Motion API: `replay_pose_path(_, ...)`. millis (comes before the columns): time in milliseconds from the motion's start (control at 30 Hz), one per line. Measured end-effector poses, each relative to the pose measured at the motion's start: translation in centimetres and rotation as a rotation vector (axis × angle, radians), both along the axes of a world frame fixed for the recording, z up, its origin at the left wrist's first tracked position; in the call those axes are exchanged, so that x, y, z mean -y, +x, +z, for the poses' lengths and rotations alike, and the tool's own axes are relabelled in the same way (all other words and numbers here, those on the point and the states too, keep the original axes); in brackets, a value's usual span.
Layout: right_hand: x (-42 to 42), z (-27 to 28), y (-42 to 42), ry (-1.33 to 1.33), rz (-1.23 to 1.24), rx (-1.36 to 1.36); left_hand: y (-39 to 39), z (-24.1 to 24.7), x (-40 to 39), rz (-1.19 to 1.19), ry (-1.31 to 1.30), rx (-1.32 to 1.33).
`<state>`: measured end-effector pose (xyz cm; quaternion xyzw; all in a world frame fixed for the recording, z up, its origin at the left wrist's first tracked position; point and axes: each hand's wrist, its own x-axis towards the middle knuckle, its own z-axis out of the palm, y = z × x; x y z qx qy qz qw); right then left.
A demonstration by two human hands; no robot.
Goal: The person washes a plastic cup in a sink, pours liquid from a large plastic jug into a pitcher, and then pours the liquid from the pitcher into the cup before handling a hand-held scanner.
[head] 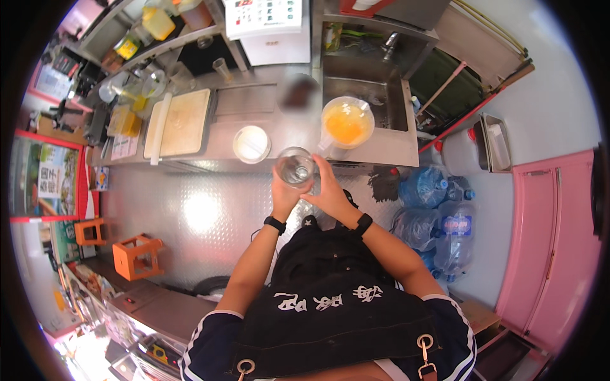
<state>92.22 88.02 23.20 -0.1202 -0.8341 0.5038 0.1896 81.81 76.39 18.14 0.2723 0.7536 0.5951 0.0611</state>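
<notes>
My left hand (285, 196) and my right hand (330, 193) are both around a clear, empty-looking cup (295, 166) at the counter's front edge. The left hand grips its lower left side, while the right thumb and fingers meet it from the right. Just beyond the cup, on the left, stands a round white-topped tub (251, 144). A clear plastic pitcher (347, 123) with yellow-orange contents sits to the right, its handle pointing towards me. Behind these is a dark reddish-brown thing (300, 93), too blurred to identify.
A steel sink (364, 71) with a tap (391, 43) is at the back right. On the left a cutting board (178, 124) carries a white rolling pin-like rod (161, 128). Large water bottles (455, 233) lie by the right wall; an orange stool (136, 257) stands on the floor left.
</notes>
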Motion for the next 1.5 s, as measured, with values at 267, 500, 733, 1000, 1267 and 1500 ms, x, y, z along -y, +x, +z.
replay_pose_path(267,-15.3,-0.2,9.1,-0.263,0.32,0.447,-6.4,-3.1,-5.9,0.303,0.057,-0.047)
replay_pose_path(500,-37.0,-1.6,4.3,-0.383,0.143,0.365,-7.4,-3.6,-9.1,0.402,-0.096,-0.09)
replay_pose_path(733,-53.1,-11.0,-17.2,-0.229,-0.015,0.072,-1.2,-3.2,-6.9,0.75,-0.121,0.23)
replay_pose_path(1000,-63.6,-24.3,-32.4,0.241,-0.244,0.411,12.3,3.8,-20.9,0.069,0.002,1.21)
replay_pose_path(1267,-54.8,-16.2,-26.6,-0.812,0.328,0.256,-0.6,-0.2,-43.8,0.408,0.604,1.019)
replay_pose_path(1500,-45.8,-7.1,-20.5,-1.062,0.003,0.148,-9.1,-7.7,-49.6,0.303,0.965,1.062)
